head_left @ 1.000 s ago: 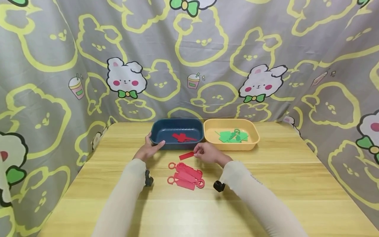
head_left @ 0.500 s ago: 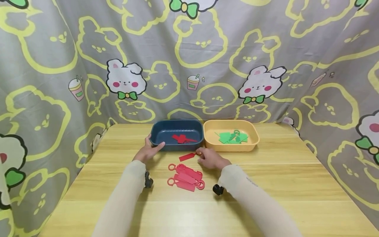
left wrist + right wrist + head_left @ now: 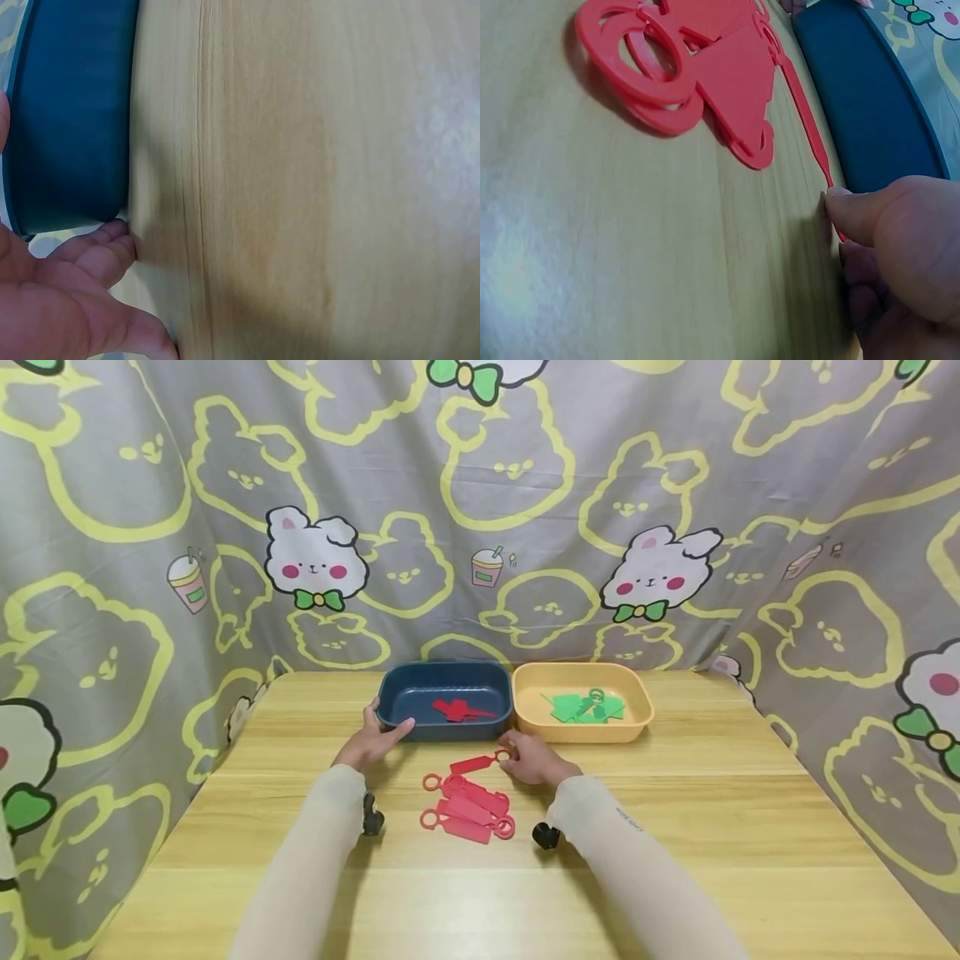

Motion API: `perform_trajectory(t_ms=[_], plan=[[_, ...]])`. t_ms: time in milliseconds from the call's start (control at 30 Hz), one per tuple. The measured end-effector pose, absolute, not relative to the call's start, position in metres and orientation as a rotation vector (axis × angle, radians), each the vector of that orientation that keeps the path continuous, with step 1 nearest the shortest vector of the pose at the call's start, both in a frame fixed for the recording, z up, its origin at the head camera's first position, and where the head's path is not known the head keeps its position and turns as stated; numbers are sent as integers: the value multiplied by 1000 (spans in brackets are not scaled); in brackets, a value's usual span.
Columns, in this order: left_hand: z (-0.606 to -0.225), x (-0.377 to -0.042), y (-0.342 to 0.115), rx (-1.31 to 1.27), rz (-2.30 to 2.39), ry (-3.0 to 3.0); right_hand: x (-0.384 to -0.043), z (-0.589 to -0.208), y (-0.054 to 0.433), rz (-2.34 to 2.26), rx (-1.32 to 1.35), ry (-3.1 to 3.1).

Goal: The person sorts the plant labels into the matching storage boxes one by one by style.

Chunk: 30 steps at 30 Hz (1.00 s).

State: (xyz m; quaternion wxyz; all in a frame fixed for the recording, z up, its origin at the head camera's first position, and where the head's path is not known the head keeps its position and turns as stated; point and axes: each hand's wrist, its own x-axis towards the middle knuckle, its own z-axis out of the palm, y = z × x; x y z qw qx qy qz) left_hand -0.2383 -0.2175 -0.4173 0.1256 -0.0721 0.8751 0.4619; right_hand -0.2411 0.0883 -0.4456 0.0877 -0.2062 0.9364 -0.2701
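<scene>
My left hand (image 3: 369, 742) holds the front left corner of a dark blue bin (image 3: 480, 727), thumb over the front rim and the other fingers along its left side. Inside that bin lie several red pieces (image 3: 459, 710). Between the thumb and fingers of my right hand (image 3: 531, 758) is the ring end of a flat red plastic tag (image 3: 471, 765), just in front of the bins; the right wrist view shows this tag (image 3: 807, 112) edge-on. A pile of red ring-ended tags (image 3: 467, 808) lies on the table nearer to me, overlapping one another.
Beside the blue bin stands a yellow bin (image 3: 641, 720) with several green pieces (image 3: 588, 707) in it. Both bins are at the back of the wooden table (image 3: 705, 827), close to a patterned curtain (image 3: 540, 502).
My right hand has shifted slightly down and now pinches the red tag by its ring end, so more of the tag shows. The left hand stays at the blue bin.
</scene>
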Motion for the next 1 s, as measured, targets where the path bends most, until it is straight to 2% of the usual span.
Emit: perform_trajectory(t_ms=[367,1000], plan=[[-415,-238,-220,-179,1356,2545,-241,-443,86,-840,-535,2756],[-417,-238,-217,-201,1332,2542,-242,-444,98,-952,-677,2659]])
